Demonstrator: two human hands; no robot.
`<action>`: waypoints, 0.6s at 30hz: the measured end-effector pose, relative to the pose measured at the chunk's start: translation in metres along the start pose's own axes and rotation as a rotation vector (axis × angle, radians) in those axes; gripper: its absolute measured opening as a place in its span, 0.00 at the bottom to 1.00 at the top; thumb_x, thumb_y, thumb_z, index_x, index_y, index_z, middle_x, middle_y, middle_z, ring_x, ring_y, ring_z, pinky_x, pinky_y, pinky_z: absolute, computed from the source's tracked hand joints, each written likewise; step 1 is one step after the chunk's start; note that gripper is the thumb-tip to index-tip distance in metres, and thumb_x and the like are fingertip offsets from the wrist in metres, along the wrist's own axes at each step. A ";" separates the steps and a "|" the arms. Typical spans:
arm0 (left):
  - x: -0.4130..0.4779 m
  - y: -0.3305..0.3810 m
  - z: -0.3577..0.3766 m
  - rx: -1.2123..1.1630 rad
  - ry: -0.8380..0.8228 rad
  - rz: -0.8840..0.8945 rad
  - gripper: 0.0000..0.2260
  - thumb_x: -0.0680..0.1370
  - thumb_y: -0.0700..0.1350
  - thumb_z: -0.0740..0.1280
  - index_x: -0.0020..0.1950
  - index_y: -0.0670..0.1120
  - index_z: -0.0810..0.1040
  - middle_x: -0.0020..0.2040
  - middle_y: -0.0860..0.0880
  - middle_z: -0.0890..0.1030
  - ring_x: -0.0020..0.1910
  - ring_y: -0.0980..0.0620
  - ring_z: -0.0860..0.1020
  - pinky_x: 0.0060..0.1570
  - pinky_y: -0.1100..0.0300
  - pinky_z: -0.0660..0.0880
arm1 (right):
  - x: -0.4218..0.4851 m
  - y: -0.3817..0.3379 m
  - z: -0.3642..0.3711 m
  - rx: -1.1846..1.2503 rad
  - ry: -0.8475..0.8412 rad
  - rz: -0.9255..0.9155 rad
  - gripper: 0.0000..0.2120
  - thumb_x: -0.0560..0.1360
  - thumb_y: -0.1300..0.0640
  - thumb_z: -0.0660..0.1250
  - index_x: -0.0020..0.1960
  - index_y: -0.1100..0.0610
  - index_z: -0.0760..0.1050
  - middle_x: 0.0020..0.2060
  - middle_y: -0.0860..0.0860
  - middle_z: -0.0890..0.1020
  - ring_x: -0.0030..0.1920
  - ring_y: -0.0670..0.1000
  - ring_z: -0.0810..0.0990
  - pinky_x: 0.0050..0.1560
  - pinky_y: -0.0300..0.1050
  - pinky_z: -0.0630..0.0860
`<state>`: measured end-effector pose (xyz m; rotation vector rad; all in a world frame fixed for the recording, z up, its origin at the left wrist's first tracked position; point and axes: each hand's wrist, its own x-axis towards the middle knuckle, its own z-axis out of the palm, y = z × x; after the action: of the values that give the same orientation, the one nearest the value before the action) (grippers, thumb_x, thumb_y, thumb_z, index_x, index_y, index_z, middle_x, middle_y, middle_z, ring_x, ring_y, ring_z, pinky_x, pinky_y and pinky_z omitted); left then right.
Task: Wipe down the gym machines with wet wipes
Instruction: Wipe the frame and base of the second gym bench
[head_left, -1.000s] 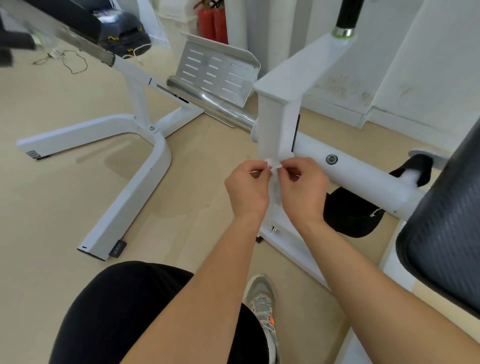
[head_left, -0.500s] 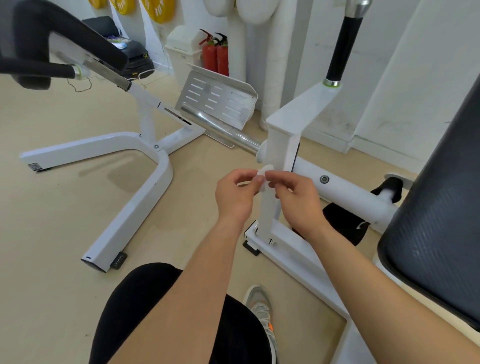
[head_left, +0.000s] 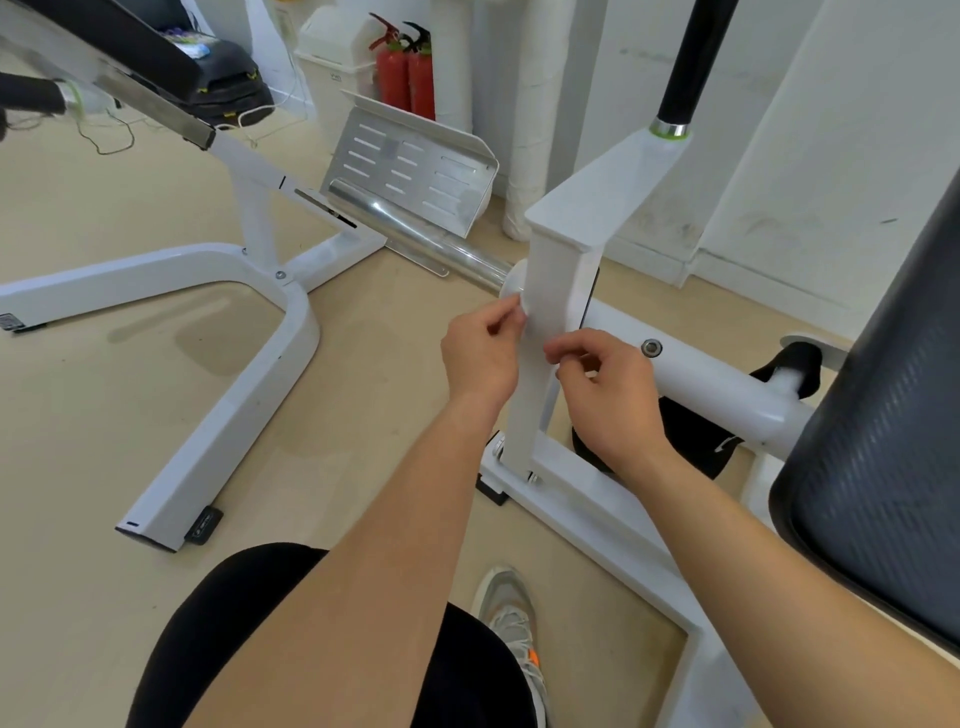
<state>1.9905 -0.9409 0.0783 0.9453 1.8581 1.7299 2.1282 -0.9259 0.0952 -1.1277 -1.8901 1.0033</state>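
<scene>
A person's two hands meet at the centre of the frame in front of the white upright post (head_left: 551, 280) of a gym machine, the left hand (head_left: 480, 358) and the right hand (head_left: 608, 395) each with fingers curled and thumb and forefinger pinched on one white wet wipe (head_left: 537, 335). The wipe is stretched between them and is hard to tell from the white paint behind it. One chrome bar (head_left: 431, 241) runs from the post toward the upper left, where one slotted metal footplate (head_left: 410, 166) stands tilted on the floor. One black grip (head_left: 685, 57) rises from the post's arm at the top right, and one dark textured pad (head_left: 883, 426) fills the right edge. A second machine's white forked base (head_left: 234, 405) spreads across the left of the frame. Two red fire extinguishers (head_left: 408, 73) stand side by side against the far wall at top centre, just beside one white bin (head_left: 332, 67). One grey shoe (head_left: 511, 623) shows at the bottom, between the two bare forearms.
</scene>
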 end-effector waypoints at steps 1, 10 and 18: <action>0.007 0.011 0.000 0.001 0.014 0.064 0.09 0.80 0.45 0.68 0.57 0.49 0.86 0.35 0.57 0.81 0.38 0.61 0.76 0.47 0.59 0.76 | 0.000 0.000 0.000 -0.008 -0.001 0.000 0.15 0.78 0.65 0.61 0.51 0.50 0.83 0.46 0.39 0.83 0.47 0.39 0.78 0.44 0.29 0.72; -0.005 -0.016 0.004 0.081 0.024 0.061 0.11 0.82 0.42 0.66 0.62 0.47 0.84 0.40 0.60 0.81 0.36 0.71 0.75 0.41 0.76 0.69 | -0.008 0.025 0.006 -0.053 -0.029 0.042 0.13 0.77 0.63 0.61 0.50 0.51 0.83 0.43 0.39 0.83 0.43 0.37 0.78 0.42 0.32 0.71; -0.016 -0.090 0.023 0.145 0.010 -0.094 0.11 0.83 0.42 0.65 0.61 0.49 0.85 0.41 0.60 0.84 0.37 0.62 0.78 0.40 0.75 0.68 | -0.017 0.098 0.027 -0.183 -0.090 0.137 0.12 0.79 0.63 0.62 0.52 0.54 0.83 0.46 0.43 0.83 0.44 0.38 0.79 0.44 0.28 0.73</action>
<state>2.0005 -0.9360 -0.0155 0.8883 2.0232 1.5657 2.1469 -0.9168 -0.0055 -1.3538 -2.0318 0.9855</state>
